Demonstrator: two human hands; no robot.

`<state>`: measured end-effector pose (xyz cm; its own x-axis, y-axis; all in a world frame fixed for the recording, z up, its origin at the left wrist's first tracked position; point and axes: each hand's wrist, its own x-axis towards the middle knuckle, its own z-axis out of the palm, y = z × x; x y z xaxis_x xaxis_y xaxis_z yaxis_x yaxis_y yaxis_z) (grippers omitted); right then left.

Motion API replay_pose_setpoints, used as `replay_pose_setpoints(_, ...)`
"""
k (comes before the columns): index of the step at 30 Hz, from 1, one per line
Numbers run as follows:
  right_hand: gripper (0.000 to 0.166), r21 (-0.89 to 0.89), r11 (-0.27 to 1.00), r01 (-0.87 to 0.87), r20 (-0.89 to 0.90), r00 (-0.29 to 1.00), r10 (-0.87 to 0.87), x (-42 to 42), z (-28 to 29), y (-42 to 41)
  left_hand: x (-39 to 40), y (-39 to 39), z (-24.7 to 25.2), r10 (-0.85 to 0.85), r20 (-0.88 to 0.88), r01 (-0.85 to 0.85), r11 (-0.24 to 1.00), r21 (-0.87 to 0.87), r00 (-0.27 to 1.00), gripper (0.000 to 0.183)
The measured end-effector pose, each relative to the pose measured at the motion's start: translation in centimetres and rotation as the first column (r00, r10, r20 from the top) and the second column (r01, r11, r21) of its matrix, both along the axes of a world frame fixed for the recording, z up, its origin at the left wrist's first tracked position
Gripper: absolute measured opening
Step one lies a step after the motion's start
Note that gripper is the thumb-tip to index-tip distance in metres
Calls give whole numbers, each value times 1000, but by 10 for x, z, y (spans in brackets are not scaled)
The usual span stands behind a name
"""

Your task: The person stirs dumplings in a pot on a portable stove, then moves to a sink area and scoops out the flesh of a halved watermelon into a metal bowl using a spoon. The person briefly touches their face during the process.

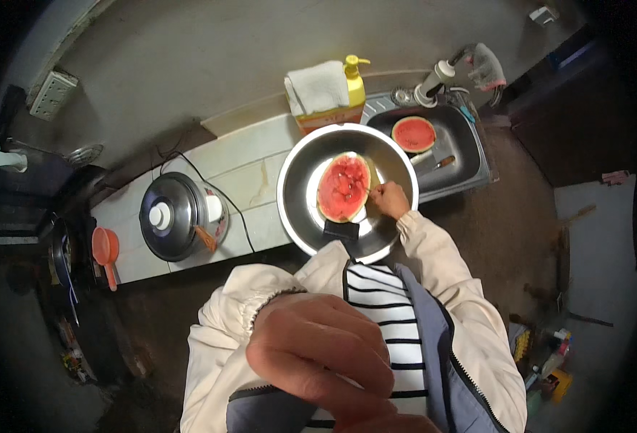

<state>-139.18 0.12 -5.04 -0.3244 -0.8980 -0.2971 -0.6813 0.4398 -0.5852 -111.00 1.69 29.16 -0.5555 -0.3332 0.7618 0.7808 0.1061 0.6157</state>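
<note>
A cut watermelon half (345, 187) lies flesh up in a large steel basin (281, 187), its red flesh scooped and broken around the middle. At its right edge, inside the basin, my right hand (390, 199) pinches a thin utensil, its tip at the flesh; its exact kind is unclear. My left hand (321, 352) is raised close to the camera with fingers curled, and whether it holds something is hidden. Another watermelon half (414, 134) rests cut face up in the steel sink (459, 176), near a knife with a brown handle (447, 161).
Behind the basin stand a yellow pump bottle (355, 81) and a box with a white cloth (318, 89). The faucet (435, 84) is behind the sink. Leftward on the tiled counter (253, 181) are a lidded pot-shaped cooker (175, 216), a black cord and an orange dipper (105, 246).
</note>
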Motion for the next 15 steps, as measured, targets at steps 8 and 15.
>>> replay_pose_setpoints(8,21,-3,1000,-10,-77,997,10,-8,32,1,-15,-51,-92,249,575,-394,908,141,779,36)
replay_pose_setpoints(15,20,-34,990,-139,-254,959,126,4,74,0,-13,-75,-401,221,963,-681,682,-266,-154,58)
